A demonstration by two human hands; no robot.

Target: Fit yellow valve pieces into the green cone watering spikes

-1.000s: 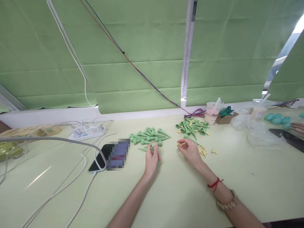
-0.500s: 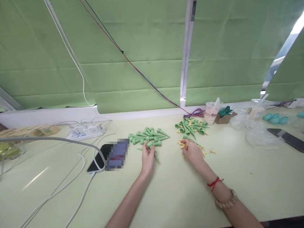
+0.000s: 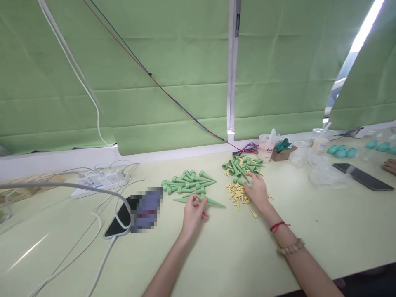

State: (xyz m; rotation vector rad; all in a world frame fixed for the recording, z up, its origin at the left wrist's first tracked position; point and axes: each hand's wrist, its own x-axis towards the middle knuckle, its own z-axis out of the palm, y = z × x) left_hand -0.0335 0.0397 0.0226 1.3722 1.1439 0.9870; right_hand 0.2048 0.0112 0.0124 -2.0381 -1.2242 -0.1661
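My left hand (image 3: 194, 212) pinches a capped green plastic spike (image 3: 215, 202), its point aimed right. Another green spike (image 3: 180, 200) sticks out to the left of those fingers; whether the hand touches it I cannot tell. Just behind lies a heap of capped green spikes (image 3: 185, 181). On the right, my right hand (image 3: 257, 192) has its fingers closed around a hollow green spike (image 3: 239, 180) at the front of a second pile of open-ended green spikes (image 3: 246, 165). Small yellow plastic pieces (image 3: 236, 193) are scattered left of that hand, with a few mixed into the pile.
A phone (image 3: 119, 220) with cables and a power strip (image 3: 100, 183) are at left. Behind the right pile stand a drink cup (image 3: 266, 147) and a small cardboard box (image 3: 284, 153). Farther right are plastic bags, teal pieces (image 3: 341, 152), a dark phone (image 3: 363, 176) and another person's hand (image 3: 390, 166).
My right hand has gone from the yellow pieces to a hollow green spike behind them. The spike in my left hand has turned to point right. The view has shifted slightly right.
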